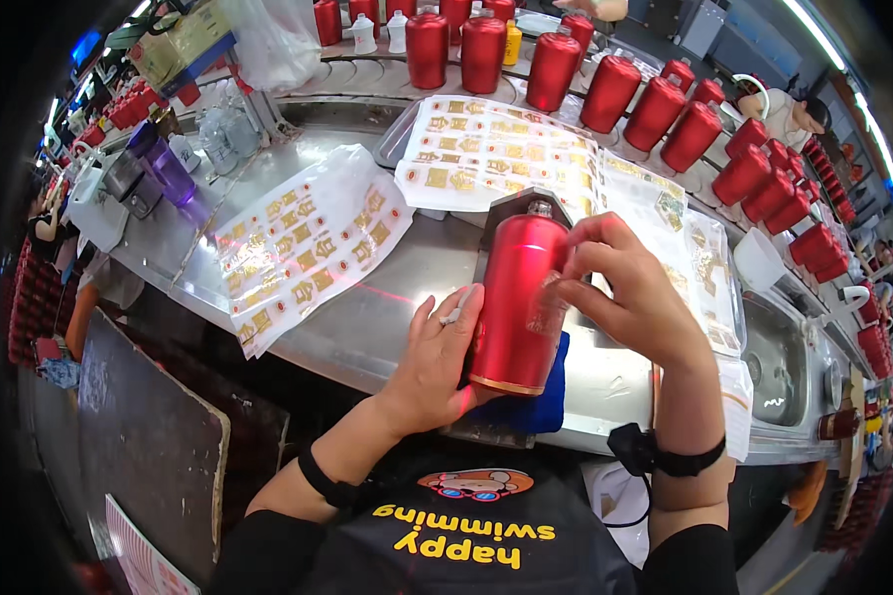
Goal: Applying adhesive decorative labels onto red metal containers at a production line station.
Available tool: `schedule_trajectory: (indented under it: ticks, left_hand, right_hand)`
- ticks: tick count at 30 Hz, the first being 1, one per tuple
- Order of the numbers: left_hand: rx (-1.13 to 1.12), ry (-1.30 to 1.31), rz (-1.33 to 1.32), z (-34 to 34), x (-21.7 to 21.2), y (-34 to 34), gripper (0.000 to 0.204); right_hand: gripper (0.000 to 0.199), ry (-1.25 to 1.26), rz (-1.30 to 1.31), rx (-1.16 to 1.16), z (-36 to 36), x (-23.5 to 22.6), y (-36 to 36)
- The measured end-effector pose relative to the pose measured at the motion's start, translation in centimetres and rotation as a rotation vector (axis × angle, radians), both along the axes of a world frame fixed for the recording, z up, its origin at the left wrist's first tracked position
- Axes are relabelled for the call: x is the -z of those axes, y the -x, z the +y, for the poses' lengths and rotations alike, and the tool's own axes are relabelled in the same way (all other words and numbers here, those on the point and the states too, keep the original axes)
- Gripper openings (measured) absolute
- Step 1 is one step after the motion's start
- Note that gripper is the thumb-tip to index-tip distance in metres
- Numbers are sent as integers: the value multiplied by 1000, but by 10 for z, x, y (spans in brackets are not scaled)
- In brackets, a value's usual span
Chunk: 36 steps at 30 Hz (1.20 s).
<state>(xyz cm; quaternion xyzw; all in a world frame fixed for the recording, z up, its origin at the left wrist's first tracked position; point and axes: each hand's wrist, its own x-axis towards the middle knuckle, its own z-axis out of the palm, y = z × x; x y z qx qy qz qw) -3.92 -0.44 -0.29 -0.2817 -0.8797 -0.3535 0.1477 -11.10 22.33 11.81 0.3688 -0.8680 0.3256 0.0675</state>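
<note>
A glossy red bottle (522, 297) with a gold band at its base lies tilted, its neck away from me, against a dark angular holder (493, 220). My left hand (435, 357) is closed round its lower left side, thumb along the body and fingers partly hidden beneath. At the bottle's right side, my right hand (620, 288) has its fingers bent in a pinch. Between those fingers and the red surface shows a small clear film decal (544, 309), its edges hard to make out. Under the bottle's base, a blue cloth (549, 397) hangs over the counter edge.
Sheets of gold decals (313, 243) lie left on the metal counter (367, 327), and more decal sheets (496, 149) lie behind the holder. Red bottles (610, 91) line a curved conveyor (367, 74). A sink (772, 362) is at right, a purple cup (164, 169) at left.
</note>
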Motion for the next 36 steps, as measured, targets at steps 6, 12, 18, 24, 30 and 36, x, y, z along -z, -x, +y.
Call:
schedule_trajectory:
  ticks: [6,12,18,24,30,36]
  left_hand:
    - [155,-412,-346,-7,-7,18,94]
    - [-30,-438,-316,30,-39,47,93]
    - [10,-604,-396,34,-23,61,88]
    - [-11,-707,-431,35,-21,70,79]
    - [44,-732,-499,33,-23,72,74]
    - [52,-641,-563,32,-29,77,74]
  right_hand:
    - [13,79,-33,82,-13,13,6]
    - [15,160,6,143,-18,27,8]
    - [16,222,22,194,-16,35,10]
    - [29,343,-11,311,-7,54,6]
    - [37,432,-148,303,-8,73,8]
    - [40,411,-111,294,-8,78,12]
